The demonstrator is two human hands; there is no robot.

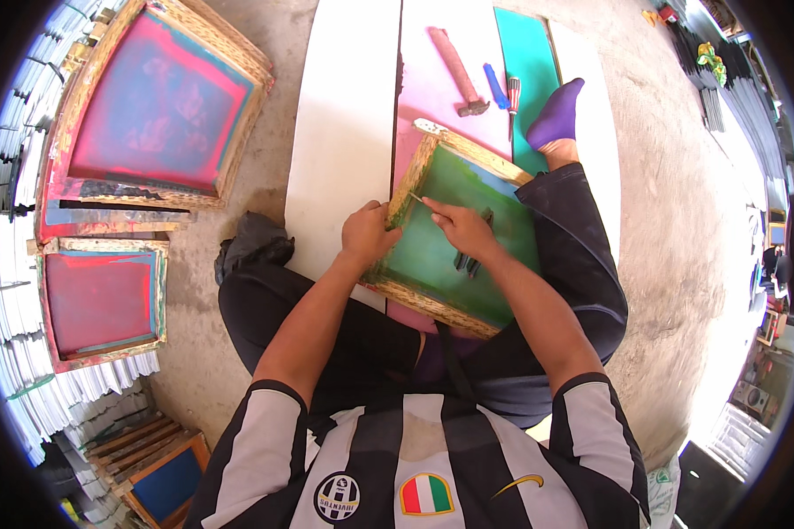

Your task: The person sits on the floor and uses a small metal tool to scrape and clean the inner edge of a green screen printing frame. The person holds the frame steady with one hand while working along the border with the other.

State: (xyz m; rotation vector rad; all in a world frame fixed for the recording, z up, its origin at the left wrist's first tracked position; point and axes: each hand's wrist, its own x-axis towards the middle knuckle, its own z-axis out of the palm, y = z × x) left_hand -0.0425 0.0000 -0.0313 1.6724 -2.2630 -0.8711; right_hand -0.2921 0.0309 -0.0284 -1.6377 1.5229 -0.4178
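Note:
A wooden screen-printing frame [437, 307] with green mesh [423, 256] rests tilted across my lap and the boards. My left hand [368, 233] is closed around its left bar, thumb on the inner side. Over the mesh, my right hand [463, 231] pinches a thin light-coloured piece [416, 198], whose tip reaches the left bar; its exact kind is too small to tell. Beneath my right wrist lies a black-handled tool [473, 267], mostly hidden. Beyond the frame are a hammer [457, 70] with a pinkish handle, a blue slim tool [495, 85] and a screwdriver [513, 95].
White, pink and turquoise boards [340, 106] lie under the tools. My purple-socked foot [556, 115] rests right of the screwdriver. Two more printing frames [159, 101] stand at the left beside stacked sheets [13, 331]. A black cloth or bag [254, 245] sits by my left knee.

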